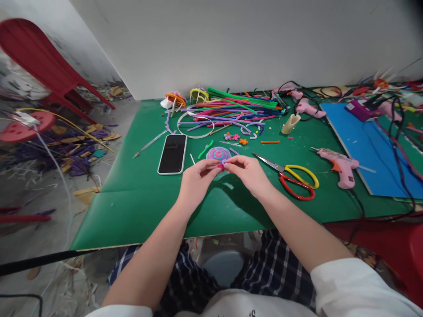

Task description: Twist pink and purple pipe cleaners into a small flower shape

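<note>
Fingertips of both hands meet over the table around a small pink and lilac pipe cleaner piece (223, 164), partly hidden by the fingers. My left hand (199, 179) pinches its left side, and my right hand (248, 174) pinches it from the right. Just behind the fingers lies a round coiled disc (218, 152) in pink, purple and blue. Small pipe cleaner flowers, an orange one (243, 141) and a pink one (235, 137) among them, lie farther back. A short green pipe cleaner (205, 149) is left of the disc.
On the green table (142, 207) lie a phone (172, 154) at left, scissors (287, 174) at right, and a pink glue gun (340, 166) with its cord. Pipe cleaners (231, 108) are heaped along the back wall. A blue board (360, 145) covers the right side.
</note>
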Demonstrator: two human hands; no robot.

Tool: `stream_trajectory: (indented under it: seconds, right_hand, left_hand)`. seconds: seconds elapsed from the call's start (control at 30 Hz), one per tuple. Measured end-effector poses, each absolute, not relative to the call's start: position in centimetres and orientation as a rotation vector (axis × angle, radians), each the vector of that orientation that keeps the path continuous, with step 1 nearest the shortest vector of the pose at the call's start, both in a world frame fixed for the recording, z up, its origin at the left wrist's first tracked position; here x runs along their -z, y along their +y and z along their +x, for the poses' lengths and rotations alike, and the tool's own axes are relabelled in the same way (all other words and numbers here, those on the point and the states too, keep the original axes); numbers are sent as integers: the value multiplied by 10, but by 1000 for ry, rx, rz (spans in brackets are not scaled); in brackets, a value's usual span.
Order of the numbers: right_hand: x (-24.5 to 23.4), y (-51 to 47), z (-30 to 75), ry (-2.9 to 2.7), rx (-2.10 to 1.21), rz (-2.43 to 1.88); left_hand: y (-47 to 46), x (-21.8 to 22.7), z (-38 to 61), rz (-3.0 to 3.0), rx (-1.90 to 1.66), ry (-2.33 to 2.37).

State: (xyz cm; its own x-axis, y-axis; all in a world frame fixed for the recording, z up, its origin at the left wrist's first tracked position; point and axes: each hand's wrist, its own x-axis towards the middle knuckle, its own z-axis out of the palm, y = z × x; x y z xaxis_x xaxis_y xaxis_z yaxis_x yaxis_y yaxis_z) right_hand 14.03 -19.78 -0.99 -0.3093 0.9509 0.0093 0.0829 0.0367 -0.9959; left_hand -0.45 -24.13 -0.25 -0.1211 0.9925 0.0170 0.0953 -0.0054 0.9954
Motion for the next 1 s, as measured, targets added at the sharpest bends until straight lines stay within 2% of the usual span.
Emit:
stream_trajectory:
  seconds: [0.13,0.5,0.77,1.0]
  right_hand:
    - [10,-198,140,-1498,-1390,-1118]
    - [4,-204,138,-1742,-1168,-1102]
    - [5,-206,138,-1864,-1062,-1088]
    - [8,-206,140,-1932,-1015,-1087]
  left_hand:
    - [-241,3,-5,1217,-1258,1415]
    - [-240,6,-5,1159,-1255,1359]
    - [-238,7,-13,1330,-1137,1416]
    - [-239,11,-6,1280,-1208,1440]
